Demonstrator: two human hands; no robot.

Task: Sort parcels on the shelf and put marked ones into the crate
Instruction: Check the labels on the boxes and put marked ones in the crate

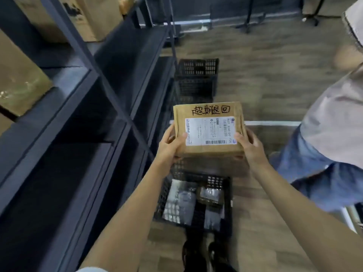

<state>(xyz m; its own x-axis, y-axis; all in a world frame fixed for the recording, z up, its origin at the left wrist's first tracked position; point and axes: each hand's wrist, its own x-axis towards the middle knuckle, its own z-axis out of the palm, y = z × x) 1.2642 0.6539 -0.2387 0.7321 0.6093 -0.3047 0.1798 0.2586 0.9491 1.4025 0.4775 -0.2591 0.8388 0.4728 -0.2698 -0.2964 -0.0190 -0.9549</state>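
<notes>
A brown cardboard parcel (209, 127) with a white shipping label and black handwritten characters along its top edge is held in the air, label up. My left hand (170, 143) grips its left side and my right hand (248, 147) grips its right side. Directly below it, on the floor, stands a black plastic crate (227, 195) holding several grey bags and a small dark packet. The dark metal shelf (94, 85) runs along the left, with brown cardboard boxes (17, 79) on its upper levels.
A second black crate (197, 75) stands on the wooden floor farther ahead, beside the shelf's end. Another person in a light shirt and jeans (330, 134) stands close on the right. My dark shoes (206, 256) are just behind the near crate.
</notes>
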